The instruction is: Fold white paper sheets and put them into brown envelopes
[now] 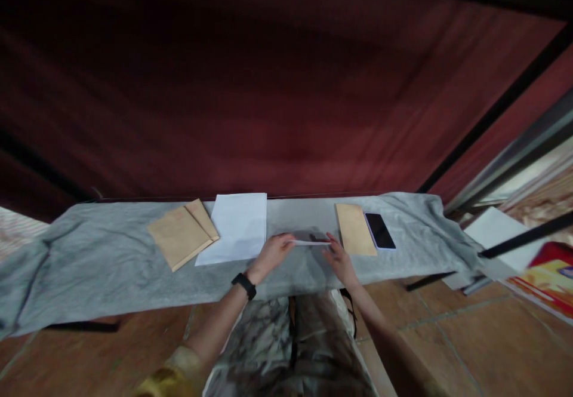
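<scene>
A folded sheet of white paper [308, 243] is seen nearly edge-on above the grey cloth, spanning the gap between my hands. My left hand [272, 256], with a black watch on its wrist, pinches the paper's left end. At the other end, my right hand [340, 261] holds the paper between thumb and fingers. Just behind the sheet is a small dark patch that I cannot make out. A stack of white paper [239, 227] lies beyond my left hand. Right of my right hand lies a brown envelope [356, 230].
Brown envelopes [183, 236] overlap at the left, touching the paper stack. A phone [380, 230] lies beside the right-hand envelope. Grey cloth [111, 289] covers the narrow table. A dark red curtain [286, 98] hangs behind it, and a black bar [528, 236] crosses at right.
</scene>
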Demonstrator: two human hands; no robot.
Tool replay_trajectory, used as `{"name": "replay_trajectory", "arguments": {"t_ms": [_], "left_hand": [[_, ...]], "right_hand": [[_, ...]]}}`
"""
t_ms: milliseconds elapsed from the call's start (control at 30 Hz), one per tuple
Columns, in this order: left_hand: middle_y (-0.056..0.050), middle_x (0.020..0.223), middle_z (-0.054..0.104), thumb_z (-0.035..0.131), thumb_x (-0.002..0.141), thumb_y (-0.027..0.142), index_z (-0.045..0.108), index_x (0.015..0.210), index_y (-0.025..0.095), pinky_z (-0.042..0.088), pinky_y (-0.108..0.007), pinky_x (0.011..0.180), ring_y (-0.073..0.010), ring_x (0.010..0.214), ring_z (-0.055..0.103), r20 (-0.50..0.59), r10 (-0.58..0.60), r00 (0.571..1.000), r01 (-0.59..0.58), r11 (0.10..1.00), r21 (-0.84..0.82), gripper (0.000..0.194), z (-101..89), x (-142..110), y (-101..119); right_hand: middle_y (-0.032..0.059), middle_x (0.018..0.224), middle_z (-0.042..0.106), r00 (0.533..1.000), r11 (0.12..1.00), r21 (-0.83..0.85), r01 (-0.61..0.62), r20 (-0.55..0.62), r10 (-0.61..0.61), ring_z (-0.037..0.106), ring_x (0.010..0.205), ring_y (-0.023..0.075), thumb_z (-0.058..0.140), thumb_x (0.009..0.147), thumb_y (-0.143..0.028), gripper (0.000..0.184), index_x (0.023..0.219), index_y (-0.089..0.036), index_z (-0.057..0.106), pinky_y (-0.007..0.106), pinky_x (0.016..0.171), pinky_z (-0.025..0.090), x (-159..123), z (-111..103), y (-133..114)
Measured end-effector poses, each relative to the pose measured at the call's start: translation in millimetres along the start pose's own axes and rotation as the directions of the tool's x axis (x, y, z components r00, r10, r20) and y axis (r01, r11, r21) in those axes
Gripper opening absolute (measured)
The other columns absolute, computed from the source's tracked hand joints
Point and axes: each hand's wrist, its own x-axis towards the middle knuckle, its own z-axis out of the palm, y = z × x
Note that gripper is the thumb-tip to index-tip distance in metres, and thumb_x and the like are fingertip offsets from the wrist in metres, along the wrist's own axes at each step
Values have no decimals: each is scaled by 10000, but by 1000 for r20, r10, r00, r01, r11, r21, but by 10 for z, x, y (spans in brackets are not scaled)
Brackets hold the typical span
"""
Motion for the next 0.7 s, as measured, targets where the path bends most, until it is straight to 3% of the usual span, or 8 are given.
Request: {"name": "replay_trajectory", "arguments": {"t_ms": [100,200,300,400,500,567,633,700], "left_hand": [[2,697,663,668,800,370,688,807,167,447,-252,619,-169,672,603,-100,-183,978,134,918,-373,203,-12,64,49],[23,668,631,732,723,418,672,874,156,418,-236,569,-147,619,576,-156,-316,936,187,820,-541,308,84,72,65],[2,734,673,718,736,454,639,1016,163,454,-251,581,-157,640,610,-181,-367,913,207,796,-569,411,251,-39,36],[0,726,689,722,724,418,626,1018,176,465,-250,553,-159,615,630,-142,-425,894,270,763,-588,393,403,-197,-47],[9,714,681,690,735,374,627,996,188,461,-246,552,-161,628,641,-166,-439,883,279,775,-568,327,455,-279,-172],[23,695,660,660,742,372,619,1003,194,455,-252,557,-161,623,636,-199,-446,873,277,788,-550,319,441,-284,-266],[35,672,639,650,734,381,609,1006,194,453,-263,566,-162,609,624,-225,-449,865,278,801,-531,333,420,-279,-354],[33,684,642,647,731,391,604,1020,194,463,-277,594,-166,626,625,-244,-444,862,275,814,-512,353,412,-287,-425]], "right_hand": [[83,1054,741,982,964,195,-182,78,169,674,989,241,607,816,-501,375,992,-184,700,393,895,546,67,-54,-154],[28,832,718,962,933,236,-271,108,253,672,758,195,622,779,-556,395,901,-185,682,314,683,571,88,-63,-246],[-14,685,636,941,906,253,-338,61,334,607,567,151,617,753,-592,398,807,-198,617,258,510,517,75,-47,-285],[-39,620,576,919,883,273,-381,8,394,556,473,131,570,767,-622,405,777,-218,543,244,447,482,-33,-2,-324],[-10,638,620,895,856,285,-432,20,445,586,470,159,408,869,-613,417,872,-221,552,275,450,503,-366,125,-364],[17,687,674,878,852,216,-477,144,456,619,501,177,326,932,-537,405,937,-229,589,285,468,512,-726,267,-376],[31,721,718,881,933,1,-359,330,338,674,601,191,402,923,-390,284,888,-244,643,280,548,538,-1130,438,-376],[23,854,767,853,963,-269,-27,495,162,711,732,186,521,849,-261,178,820,-268,696,256,642,548,-1482,609,-373]]}}
